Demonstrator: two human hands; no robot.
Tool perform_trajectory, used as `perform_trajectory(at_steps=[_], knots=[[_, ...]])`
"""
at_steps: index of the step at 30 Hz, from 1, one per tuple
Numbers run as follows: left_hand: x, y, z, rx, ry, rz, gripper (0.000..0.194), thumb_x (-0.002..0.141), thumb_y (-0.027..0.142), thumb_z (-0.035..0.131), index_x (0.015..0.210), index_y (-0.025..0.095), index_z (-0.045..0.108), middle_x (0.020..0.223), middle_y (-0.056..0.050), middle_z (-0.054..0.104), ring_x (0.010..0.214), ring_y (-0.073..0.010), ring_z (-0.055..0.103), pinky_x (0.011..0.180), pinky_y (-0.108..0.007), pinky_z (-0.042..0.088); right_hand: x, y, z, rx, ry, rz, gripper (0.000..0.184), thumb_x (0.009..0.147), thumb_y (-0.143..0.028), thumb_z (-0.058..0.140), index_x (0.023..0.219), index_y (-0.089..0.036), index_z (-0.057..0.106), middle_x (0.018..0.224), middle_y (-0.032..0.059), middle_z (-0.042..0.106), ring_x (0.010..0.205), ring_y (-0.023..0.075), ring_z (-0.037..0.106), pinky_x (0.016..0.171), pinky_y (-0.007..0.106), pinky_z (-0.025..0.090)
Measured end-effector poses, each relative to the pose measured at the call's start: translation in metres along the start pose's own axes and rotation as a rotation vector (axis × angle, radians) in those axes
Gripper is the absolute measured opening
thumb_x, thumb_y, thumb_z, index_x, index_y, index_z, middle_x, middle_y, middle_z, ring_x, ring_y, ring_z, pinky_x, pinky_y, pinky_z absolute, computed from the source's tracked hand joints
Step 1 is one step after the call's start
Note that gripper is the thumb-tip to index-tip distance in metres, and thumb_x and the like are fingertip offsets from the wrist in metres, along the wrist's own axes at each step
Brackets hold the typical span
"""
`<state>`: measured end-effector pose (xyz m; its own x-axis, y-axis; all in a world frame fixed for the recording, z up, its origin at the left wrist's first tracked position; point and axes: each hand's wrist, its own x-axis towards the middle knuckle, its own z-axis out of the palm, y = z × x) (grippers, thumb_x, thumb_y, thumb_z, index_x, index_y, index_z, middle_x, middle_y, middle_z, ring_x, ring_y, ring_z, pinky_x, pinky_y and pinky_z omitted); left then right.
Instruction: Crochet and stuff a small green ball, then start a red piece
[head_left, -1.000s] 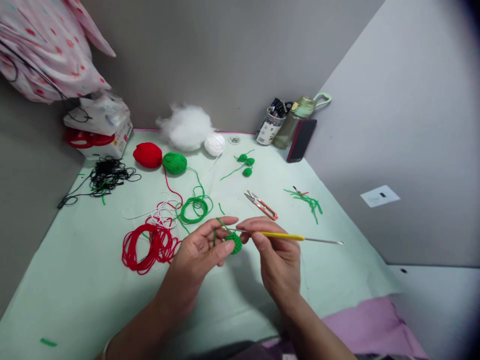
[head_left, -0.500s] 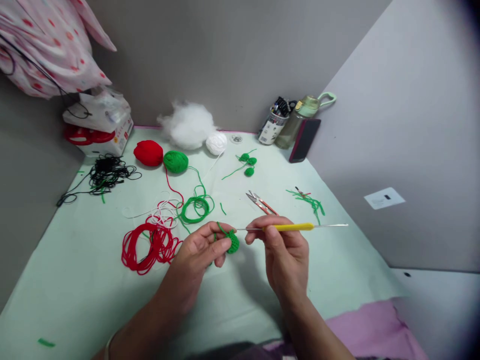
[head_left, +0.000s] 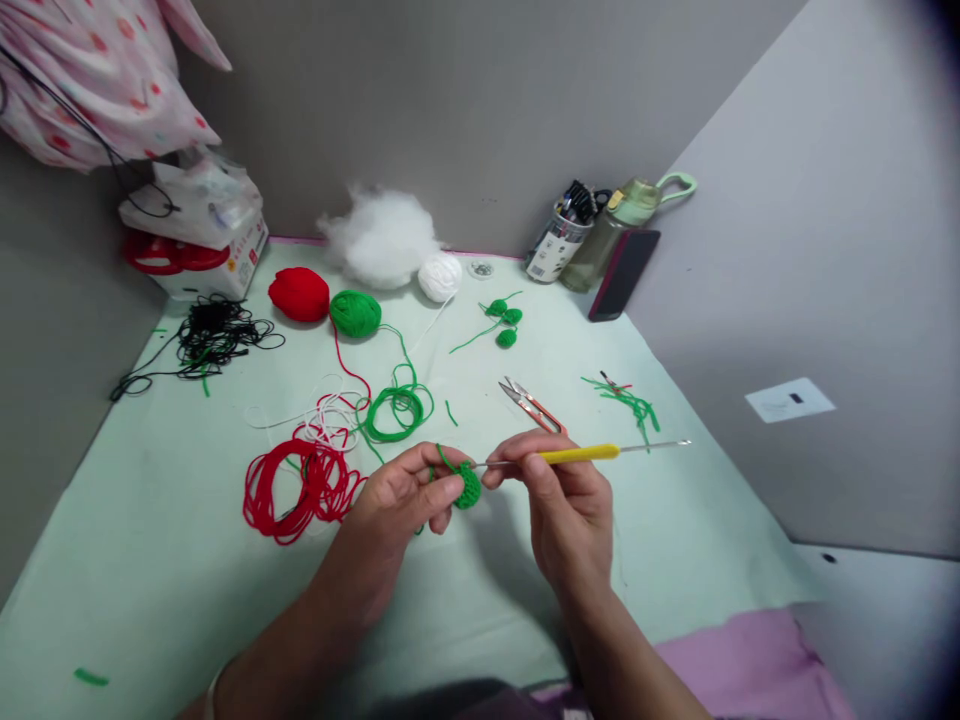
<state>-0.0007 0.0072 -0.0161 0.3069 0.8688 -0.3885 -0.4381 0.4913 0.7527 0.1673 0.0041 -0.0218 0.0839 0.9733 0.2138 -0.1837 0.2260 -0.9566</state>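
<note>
While the left hand [head_left: 409,492] pinches a small green crocheted piece [head_left: 469,488] between its thumb and fingers, the right hand [head_left: 568,492] grips a crochet hook [head_left: 581,455] by its yellow handle, thumb against the near side. The piece is above the front of the desk [head_left: 675,540], between the two hands. One metal end of the hook reaches the upper edge of the piece; the other points out to the right. A strand of green yarn rises from the work to the left hand's raised forefinger. The hands are close together but apart.

Just beyond the right hand lies a pair of orange-handled snips [head_left: 533,404], its blades spread. To the left of the left hand are red yarn loops [head_left: 330,490], and behind these a coil of green yarn [head_left: 395,437], with a strand running back to a green yarn ball [head_left: 355,314]. A red yarn ball [head_left: 299,295] sits beside that one, and a white yarn ball [head_left: 440,277] rests by a heap of white fluff [head_left: 384,237]. Three small green pieces [head_left: 508,339] with yarn tails lie beyond the snips, and green yarn scraps [head_left: 636,408] lie to the right. A phone [head_left: 625,275] leans against the side wall, near a bottle [head_left: 589,260].
</note>
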Motion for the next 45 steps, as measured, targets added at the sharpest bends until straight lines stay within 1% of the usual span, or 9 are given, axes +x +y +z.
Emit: perform_trajectory(at_steps=[10, 20, 22, 25, 29, 33, 39, 42, 45], knots=[[0.002, -0.002, -0.006, 0.082, -0.032, -0.008, 0.016, 0.085, 0.032, 0.077, 0.094, 0.019, 0.076, 0.070, 0.004, 0.059, 0.059, -0.0091, 0.039, 0.058, -0.026, 0.029, -0.001, 0.000, -0.001, -0.013, -0.069, -0.025, 0.015, 0.102, -0.025, 0.063, 0.099, -0.022, 0.077, 0.088, 0.0026, 0.072, 0.076, 0.0151, 0.071, 0.073, 0.030, 0.058], [0.002, -0.003, -0.009, 0.076, -0.062, 0.004, 0.020, 0.086, 0.033, 0.078, 0.100, 0.020, 0.079, 0.075, 0.002, 0.060, 0.061, -0.0090, 0.039, 0.059, -0.026, 0.029, 0.006, 0.002, -0.001, 0.240, -0.095, 0.208, 0.015, 0.099, -0.030, 0.069, 0.091, -0.021, 0.078, 0.083, 0.0005, 0.070, 0.068, 0.0114, 0.067, 0.067, 0.025, 0.055], [0.002, -0.004, -0.008, 0.051, -0.074, 0.016, 0.033, 0.085, 0.033, 0.080, 0.117, 0.024, 0.076, 0.079, 0.001, 0.061, 0.063, -0.0093, 0.041, 0.059, -0.025, 0.030, 0.005, 0.005, 0.000, 0.247, -0.108, 0.218, 0.014, 0.098, -0.030, 0.069, 0.092, -0.022, 0.078, 0.084, 0.0007, 0.070, 0.067, 0.0107, 0.064, 0.065, 0.024, 0.053], [0.002, -0.003, -0.005, 0.001, -0.092, 0.020, 0.067, 0.084, 0.032, 0.083, 0.146, 0.029, 0.058, 0.083, 0.001, 0.063, 0.073, -0.0123, 0.052, 0.066, -0.025, 0.036, 0.001, 0.009, 0.002, 0.159, -0.142, 0.130, 0.013, 0.099, -0.029, 0.069, 0.096, -0.024, 0.080, 0.090, 0.0023, 0.072, 0.076, 0.0125, 0.064, 0.069, 0.025, 0.052], [0.003, -0.001, -0.002, -0.018, -0.087, 0.017, 0.093, 0.079, 0.028, 0.087, 0.159, 0.029, 0.039, 0.083, 0.002, 0.063, 0.069, -0.0101, 0.050, 0.063, -0.023, 0.036, -0.003, 0.010, 0.003, 0.038, -0.159, 0.018, 0.013, 0.099, -0.027, 0.068, 0.099, -0.025, 0.081, 0.093, 0.0041, 0.075, 0.091, 0.0168, 0.067, 0.080, 0.029, 0.053], [0.002, 0.000, 0.000, 0.020, -0.056, 0.029, 0.082, 0.078, 0.026, 0.087, 0.151, 0.025, 0.050, 0.085, 0.002, 0.065, 0.061, -0.0071, 0.047, 0.056, -0.022, 0.034, -0.004, 0.009, 0.001, 0.130, -0.082, 0.091, 0.013, 0.100, -0.030, 0.068, 0.098, -0.026, 0.080, 0.088, 0.0014, 0.073, 0.077, 0.0130, 0.065, 0.069, 0.025, 0.052], [-0.001, 0.001, 0.003, 0.043, 0.004, 0.068, 0.066, 0.077, 0.023, 0.086, 0.138, 0.023, 0.061, 0.085, 0.005, 0.061, 0.057, -0.0049, 0.049, 0.055, -0.021, 0.039, -0.001, 0.004, 0.000, 0.175, -0.074, 0.147, 0.016, 0.102, -0.033, 0.064, 0.096, -0.024, 0.076, 0.086, 0.0012, 0.074, 0.071, 0.0120, 0.066, 0.069, 0.025, 0.054], [-0.002, 0.000, 0.003, 0.082, 0.021, 0.076, 0.061, 0.079, 0.022, 0.084, 0.135, 0.025, 0.063, 0.086, 0.005, 0.060, 0.059, -0.0053, 0.048, 0.056, -0.021, 0.040, -0.001, 0.000, -0.001, 0.118, -0.102, 0.102, 0.018, 0.104, -0.032, 0.060, 0.097, -0.024, 0.074, 0.087, 0.0012, 0.074, 0.072, 0.0130, 0.067, 0.072, 0.027, 0.055], [-0.005, -0.002, 0.002, 0.162, 0.067, 0.124, 0.055, 0.083, 0.023, 0.080, 0.135, 0.029, 0.064, 0.088, 0.004, 0.059, 0.069, -0.0075, 0.051, 0.065, -0.020, 0.044, -0.005, -0.006, -0.002, -0.069, -0.122, -0.014, 0.018, 0.106, -0.026, 0.055, 0.102, -0.024, 0.073, 0.092, 0.0022, 0.073, 0.078, 0.0148, 0.069, 0.075, 0.031, 0.056]])
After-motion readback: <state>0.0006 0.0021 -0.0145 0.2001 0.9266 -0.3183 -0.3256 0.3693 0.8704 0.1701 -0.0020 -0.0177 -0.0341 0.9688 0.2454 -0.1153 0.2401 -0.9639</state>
